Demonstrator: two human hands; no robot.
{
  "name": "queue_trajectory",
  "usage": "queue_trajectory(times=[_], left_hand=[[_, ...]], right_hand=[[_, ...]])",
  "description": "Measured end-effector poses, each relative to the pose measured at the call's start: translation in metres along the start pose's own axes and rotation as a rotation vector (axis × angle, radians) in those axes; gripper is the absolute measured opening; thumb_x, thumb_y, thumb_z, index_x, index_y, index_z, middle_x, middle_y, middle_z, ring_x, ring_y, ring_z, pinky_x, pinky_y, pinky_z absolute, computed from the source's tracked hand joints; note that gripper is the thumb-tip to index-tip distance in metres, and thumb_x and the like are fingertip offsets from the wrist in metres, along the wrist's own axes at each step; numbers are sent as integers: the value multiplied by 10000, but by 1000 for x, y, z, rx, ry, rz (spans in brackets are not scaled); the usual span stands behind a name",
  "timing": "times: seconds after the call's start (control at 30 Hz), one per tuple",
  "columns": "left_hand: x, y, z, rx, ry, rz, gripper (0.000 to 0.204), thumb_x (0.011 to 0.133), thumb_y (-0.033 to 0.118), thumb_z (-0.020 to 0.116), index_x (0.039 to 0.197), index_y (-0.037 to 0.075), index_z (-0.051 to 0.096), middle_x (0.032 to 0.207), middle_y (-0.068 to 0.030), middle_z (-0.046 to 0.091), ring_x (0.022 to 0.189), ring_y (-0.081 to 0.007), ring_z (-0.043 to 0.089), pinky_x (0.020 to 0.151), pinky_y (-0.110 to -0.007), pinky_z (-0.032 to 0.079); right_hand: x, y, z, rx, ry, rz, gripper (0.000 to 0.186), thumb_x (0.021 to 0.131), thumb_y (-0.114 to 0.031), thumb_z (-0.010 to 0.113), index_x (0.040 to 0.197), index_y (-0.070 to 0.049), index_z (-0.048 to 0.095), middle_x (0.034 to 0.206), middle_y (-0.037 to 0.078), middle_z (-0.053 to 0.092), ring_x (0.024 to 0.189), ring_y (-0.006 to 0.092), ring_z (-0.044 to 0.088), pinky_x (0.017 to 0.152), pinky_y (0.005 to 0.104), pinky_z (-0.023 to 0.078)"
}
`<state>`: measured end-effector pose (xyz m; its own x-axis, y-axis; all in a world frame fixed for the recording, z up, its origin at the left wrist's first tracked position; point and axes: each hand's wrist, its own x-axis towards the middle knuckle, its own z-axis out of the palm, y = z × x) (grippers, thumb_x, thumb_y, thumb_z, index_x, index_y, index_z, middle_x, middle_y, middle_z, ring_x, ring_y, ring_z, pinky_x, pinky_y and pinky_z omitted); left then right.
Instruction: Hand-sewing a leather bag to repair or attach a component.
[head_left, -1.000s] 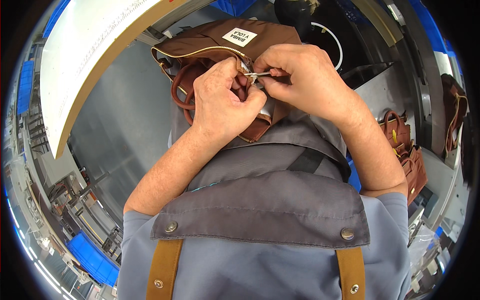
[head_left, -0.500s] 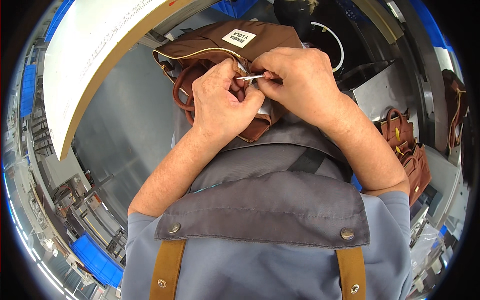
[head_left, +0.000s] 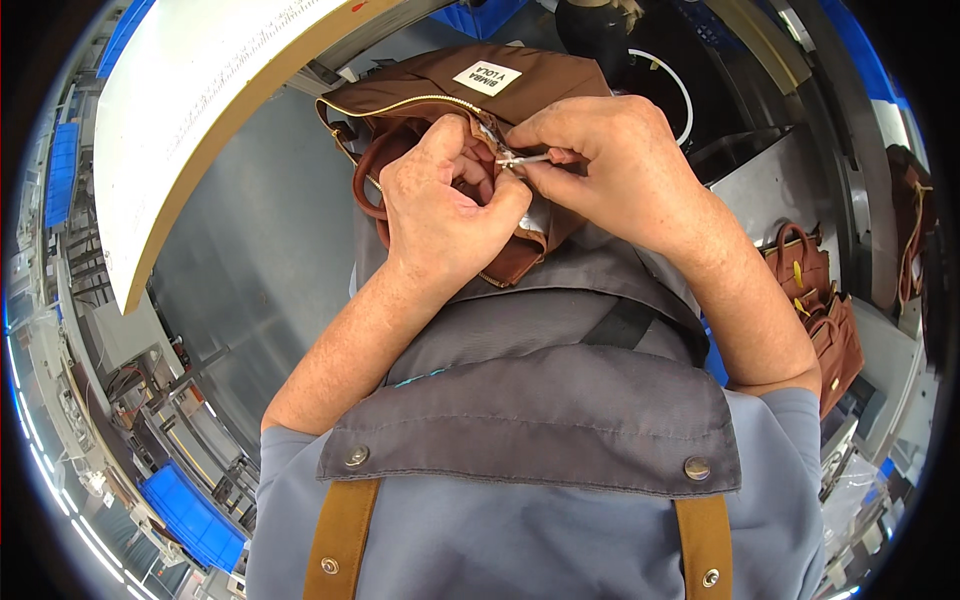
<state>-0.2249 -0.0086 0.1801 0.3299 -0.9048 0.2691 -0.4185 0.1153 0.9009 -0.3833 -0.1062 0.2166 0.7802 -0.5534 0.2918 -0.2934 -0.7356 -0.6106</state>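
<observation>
A brown bag (head_left: 550,75) with a pale label patch and a gold zip (head_left: 420,99) lies in front of my body, its zipped top open toward me. One rounded reddish-brown handle (head_left: 366,185) shows beside my left wrist. My left hand (head_left: 440,205) is closed, pinching the bag's edge at the opening; its fingertips are partly hidden. Between the thumb and fingers of my right hand (head_left: 630,170) is a slim silver tool (head_left: 528,159) with a reddish-brown end. The tool's tip meets the bag's edge close to my left thumb; what it touches there is too small to make out.
A white tabletop (head_left: 190,130) with a wooden edge curves along the upper left. Several reddish-brown bags (head_left: 838,345) stand at the right, near a metal box (head_left: 770,180). A white curved tube (head_left: 683,95) lies beyond my right hand. Blue crates (head_left: 195,510) sit at the far left.
The tool's tip has shifted slightly right and down along the bag's edge. Both hands keep their grips, and the whole view has shifted a little.
</observation>
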Motion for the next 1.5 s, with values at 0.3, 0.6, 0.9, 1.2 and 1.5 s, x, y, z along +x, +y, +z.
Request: queue_trajectory(times=[0.3,0.6,0.9,1.2,1.5], left_hand=[[-4,9,-7,137,-33,-13,169,712,22,717,796,21,570,695,-46,648,535,-109,643,518,-258,495],[-3,14,-11,227,-33,68,173,734,39,746,799,33,586,695,-45,645,562,-121,634,531,-258,498],[-6,7,-13,291,-4,245,214,731,51,782,869,46,619,754,-37,646,582,-173,608,564,-324,497],[-8,10,-15,358,-28,182,215,749,62,808,908,41,664,788,-31,708,631,-107,670,575,-254,520],[-8,5,-8,379,57,322,187,707,45,767,836,54,632,712,-38,639,567,-190,604,535,-329,479]], right_hand=[[3,1,-6,37,-64,-14,125,786,-123,740,895,-68,765,811,76,719,747,289,690,658,405,532],[5,1,-10,83,-114,-19,93,824,-101,723,888,-36,740,821,94,715,755,299,692,666,394,536],[6,1,-9,102,-134,-30,90,839,-72,693,899,-14,728,844,111,714,785,309,696,684,399,540],[7,0,-9,77,-156,-39,101,820,-64,684,899,-21,729,845,109,714,784,315,691,684,405,536],[5,2,-4,83,-119,-70,74,800,-50,684,860,-22,718,811,107,698,755,318,685,657,413,530]])
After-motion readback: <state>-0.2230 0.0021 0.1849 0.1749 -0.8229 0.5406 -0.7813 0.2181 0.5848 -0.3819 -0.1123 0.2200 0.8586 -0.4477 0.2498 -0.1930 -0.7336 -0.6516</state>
